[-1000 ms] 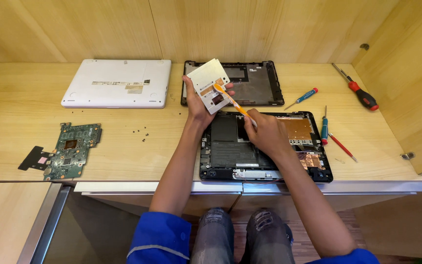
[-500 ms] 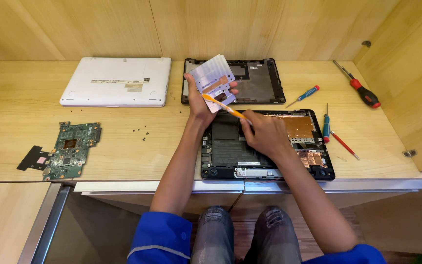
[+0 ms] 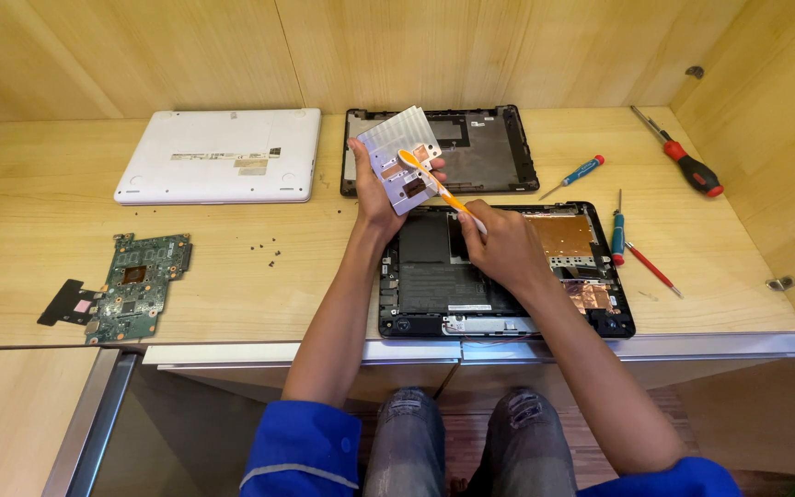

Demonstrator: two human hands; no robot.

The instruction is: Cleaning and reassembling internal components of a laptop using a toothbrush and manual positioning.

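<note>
My left hand (image 3: 377, 190) holds up a flat silver heatsink plate (image 3: 402, 156) with copper-brown pads, tilted above the desk. My right hand (image 3: 501, 247) grips an orange-handled brush (image 3: 436, 184), whose head rests on the plate's face. Both hands hover over an opened black laptop base (image 3: 508, 271) that shows a battery and copper foil.
A black bottom cover (image 3: 485, 152) lies behind the hands, a closed white laptop (image 3: 223, 156) to its left. A green circuit board (image 3: 135, 285) sits at the left front. Small screws (image 3: 264, 248) are scattered mid-desk. Screwdrivers (image 3: 618, 230) lie to the right, a red-handled one (image 3: 687, 166) further back.
The plate has been turned in my left hand, and the brush head has moved across its face. My right hand shifted slightly.
</note>
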